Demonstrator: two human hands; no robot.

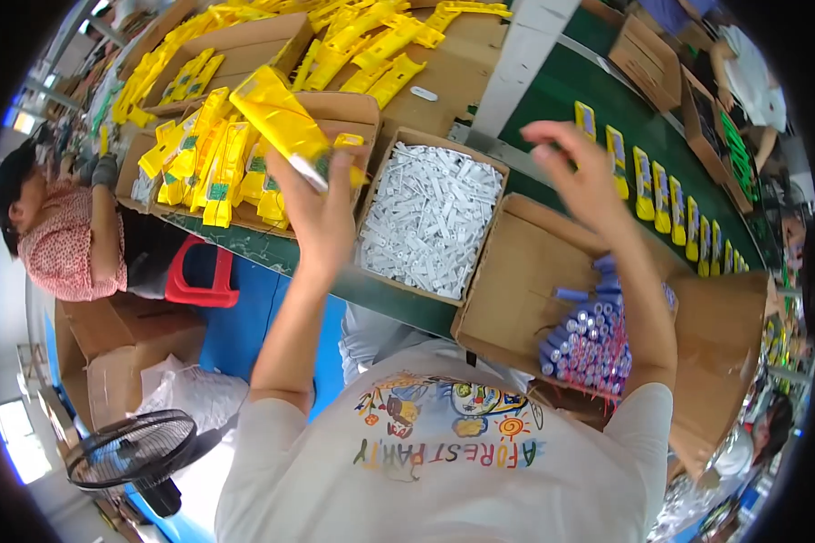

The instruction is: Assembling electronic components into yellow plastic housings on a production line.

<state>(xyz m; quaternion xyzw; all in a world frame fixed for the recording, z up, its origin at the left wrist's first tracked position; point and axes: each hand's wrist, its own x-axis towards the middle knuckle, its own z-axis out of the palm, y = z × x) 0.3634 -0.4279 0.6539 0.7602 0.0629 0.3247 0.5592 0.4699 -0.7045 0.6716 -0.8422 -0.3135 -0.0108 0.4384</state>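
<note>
My left hand (321, 217) is raised over the parts boxes, its fingers closed round a yellow plastic housing (279, 113). The housing is tilted, and something pale shows at its lower end. Below and left of it, an open cardboard box (358, 110) holds more yellow housings (226, 167), some with green circuit boards. My right hand (578, 176) hovers beside the belt with its fingers apart and nothing visible in them. Close to it stands a row of yellow units (643, 185). Between my hands sits a box of small white plastic parts (430, 222).
Purple cylindrical cells (589, 348) lie in a carton (516, 262) under my right forearm. A grey post (521, 72) rises behind the white parts. Yellow housings (353, 45) are heaped at the back. A co-worker (68, 235) sits at the left near a red stool (199, 276); a black fan (131, 450) stands lower left.
</note>
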